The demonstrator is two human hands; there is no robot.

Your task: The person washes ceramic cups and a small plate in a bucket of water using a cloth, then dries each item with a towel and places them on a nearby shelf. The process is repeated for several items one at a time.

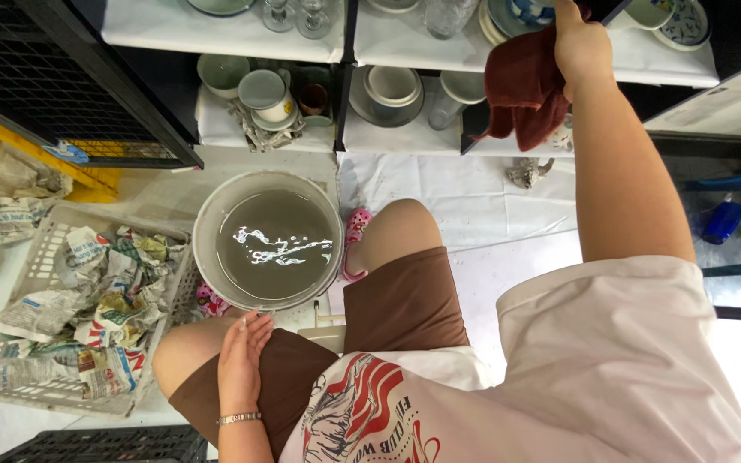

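Rust-red cloth (521,90) is hanging bunched from my right hand (578,41), which I am holding up at the far right of the scene, against the shelf unit (349,69). My right fingers are curling closed around the cloth's top edge, gripping it, while the rest of it is drooping down in folds over the front of the lower shelf. Just beside that hand, on the upper shelf, blue-and-white plates (516,15) are standing stacked, and a patterned bowl (683,21) is sitting further right. My left hand (242,356) is resting flat on my left thigh near the bottom of the scene, fingers stretched out and loosely together, holding nothing; a metal bracelet (240,417) is sitting on that wrist. I am sitting with my knees apart, in brown shorts. Between my knees, a grey bucket (207,214) of murky water is standing on the floor, light glinting off the surface, well apart from the cloth. To the left, a pale plastic basket (10,394) is lying full of crumpled newspaper (96,300). On the lower shelf, cups and bowls (268,90) are sitting in a row, some nested in paper. A small grey figurine (527,171) is lying on the white floor sheet below the cloth.
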